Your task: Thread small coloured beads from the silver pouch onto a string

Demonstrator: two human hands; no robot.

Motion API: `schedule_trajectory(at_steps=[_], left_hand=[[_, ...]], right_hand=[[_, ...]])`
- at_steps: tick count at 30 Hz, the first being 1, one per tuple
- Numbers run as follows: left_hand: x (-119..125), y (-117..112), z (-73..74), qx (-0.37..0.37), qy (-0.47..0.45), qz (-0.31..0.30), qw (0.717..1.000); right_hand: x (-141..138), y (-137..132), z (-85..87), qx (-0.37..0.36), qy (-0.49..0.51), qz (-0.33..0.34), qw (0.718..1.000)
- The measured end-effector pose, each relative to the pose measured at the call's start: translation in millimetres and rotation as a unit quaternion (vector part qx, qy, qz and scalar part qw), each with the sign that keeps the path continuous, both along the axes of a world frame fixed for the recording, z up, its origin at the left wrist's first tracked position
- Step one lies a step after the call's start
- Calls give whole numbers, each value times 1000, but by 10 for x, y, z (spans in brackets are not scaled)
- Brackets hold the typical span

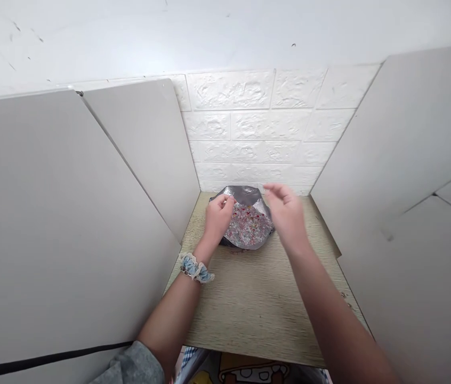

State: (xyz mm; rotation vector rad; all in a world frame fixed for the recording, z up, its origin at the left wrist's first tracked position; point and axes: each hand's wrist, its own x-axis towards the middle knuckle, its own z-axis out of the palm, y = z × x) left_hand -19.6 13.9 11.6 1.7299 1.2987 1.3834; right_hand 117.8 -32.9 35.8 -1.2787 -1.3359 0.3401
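Note:
A dark bag with a silvery lining (245, 194) lies open on the table, filled with small beads (247, 226), mostly pale pink and clear with a few red and yellow. Over the bag's left edge is my left hand (218, 216), thumb and forefinger pinched together; what is between them is too small to make out. My right hand (288, 216) is raised at the bag's right side, slightly blurred, its fingers bent and their tips brought together towards the left. Anything in that pinch cannot be made out.
The bag rests on a narrow wood-grain table (257, 298) against a white brick-pattern wall (249, 125). Pale panels stand close on the left (49, 213) and right (401, 186). Small bits (345, 298) lie near the table's right edge. A blue scrunchie (196, 268) circles my left wrist.

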Motion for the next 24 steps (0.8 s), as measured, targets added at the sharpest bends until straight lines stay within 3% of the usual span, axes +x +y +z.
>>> schedule_trajectory(at_steps=[2,4,6,7,10,17,19,21,24], left_hand=[[25,-16,0,34,49,-9,998],[31,-51,-22,66,56,0,996],[10,-93,-63,90,51,9,995],[-9,-113,-88,98,48,11,994],[-80,-159,-151,108,31,23,993],[-126,-199,-193,96,8,50,994],[-105,-206,-196,92,18,34,995],[-83,-210,-196,87,39,8,995],[-62,-209,-191,76,63,-30,995]], right_hand=[[-60,39,-178,-59,-96,-5,994],[-69,46,-353,-110,-211,-59,969],[-25,33,-479,-164,-258,-122,944],[12,27,-519,-196,-267,-115,936],[141,14,-564,-276,-259,-37,925],[362,-129,-483,-324,-294,-38,899],[386,-177,-411,-305,-321,-70,894],[372,-195,-322,-223,-355,-87,904],[281,-156,-231,-128,-315,-21,940]])
